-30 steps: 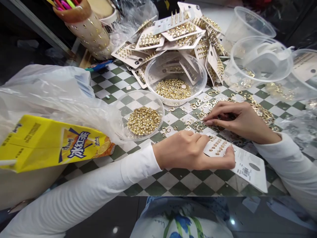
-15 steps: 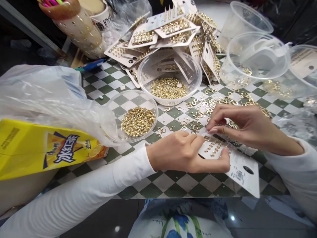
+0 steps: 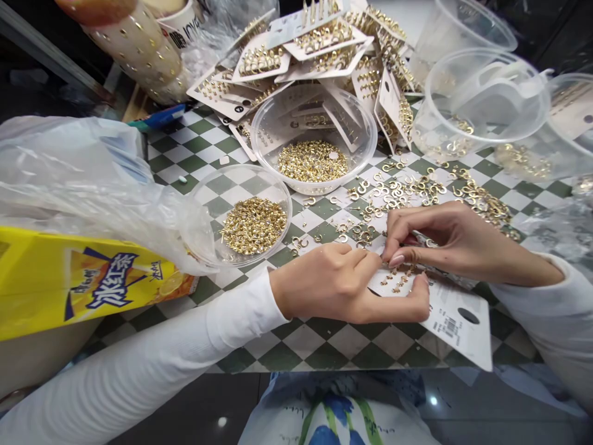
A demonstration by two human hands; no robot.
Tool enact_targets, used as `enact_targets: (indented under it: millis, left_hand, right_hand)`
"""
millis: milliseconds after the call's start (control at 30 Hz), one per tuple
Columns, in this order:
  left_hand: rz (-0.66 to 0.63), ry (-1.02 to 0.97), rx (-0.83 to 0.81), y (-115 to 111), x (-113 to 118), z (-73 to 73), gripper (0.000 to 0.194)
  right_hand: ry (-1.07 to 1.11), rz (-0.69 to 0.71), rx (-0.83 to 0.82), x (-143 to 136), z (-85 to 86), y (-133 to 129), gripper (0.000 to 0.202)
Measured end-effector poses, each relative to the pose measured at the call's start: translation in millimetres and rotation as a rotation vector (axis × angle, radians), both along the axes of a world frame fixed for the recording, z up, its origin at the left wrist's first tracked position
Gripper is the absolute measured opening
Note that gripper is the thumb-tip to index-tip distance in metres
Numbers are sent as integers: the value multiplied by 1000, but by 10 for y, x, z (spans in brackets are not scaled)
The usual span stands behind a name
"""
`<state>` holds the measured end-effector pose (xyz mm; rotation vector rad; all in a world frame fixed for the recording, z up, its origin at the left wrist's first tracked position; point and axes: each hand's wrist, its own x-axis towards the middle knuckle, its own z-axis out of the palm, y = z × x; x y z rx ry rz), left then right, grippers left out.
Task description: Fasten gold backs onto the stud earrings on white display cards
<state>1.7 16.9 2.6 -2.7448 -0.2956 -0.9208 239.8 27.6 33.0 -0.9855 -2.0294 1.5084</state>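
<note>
A white earring card (image 3: 456, 324) lies tilted near the table's front edge, with rows of small gold pieces on its far end. My left hand (image 3: 349, 284) grips that end, thumb on its face and fingers behind or beneath it. At the card's far edge, the thumb and forefinger of my right hand (image 3: 440, 244) are pinched together; whatever sits between them is too small to make out. Loose gold hoop earrings (image 3: 393, 191) are scattered just beyond my right hand. Two clear tubs, a shallow one (image 3: 254, 225) and a wider one (image 3: 312, 162), hold tiny gold studs.
Filled earring cards (image 3: 319, 43) are heaped at the back. Clear plastic tubs (image 3: 484, 99) stand at the back right. A plastic bag (image 3: 83, 173) and a yellow drink carton (image 3: 92, 278) take up the left. A pearl-studded tumbler (image 3: 139, 49) stands at the back left.
My right hand has moved slightly left and down, bringing its pinched fingertips onto the card's far edge. My left hand keeps its grip on the card. The view has shifted a little.
</note>
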Motion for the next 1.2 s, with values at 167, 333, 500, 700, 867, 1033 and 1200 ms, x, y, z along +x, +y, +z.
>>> enact_targets:
  millis: [167, 333, 500, 700, 867, 1033, 1200]
  left_hand:
    - [-7, 11, 7, 2, -5, 1, 30]
    - [-47, 20, -8, 17, -12, 7, 29]
    - [-117, 23, -25, 56, -34, 26, 29]
    - [-165, 25, -36, 84, -45, 26, 29]
    - [-161, 80, -40, 93, -78, 47, 31]
    - [-170, 93, -37, 112, -87, 59, 31]
    - [-194, 73, -47, 128, -87, 44, 30]
  right_hand:
    - [-8, 6, -59, -1, -23, 8, 3]
    - [-10, 24, -96, -20, -16, 15, 3]
    - [-5, 14, -36, -60, 16, -9, 5]
    - [20, 31, 27, -95, 29, -31, 5]
    - [-9, 31, 49, -90, 50, -35, 7]
    - [-35, 13, 86, -85, 59, -44, 8]
    - [-49, 23, 49, -101, 75, -53, 12]
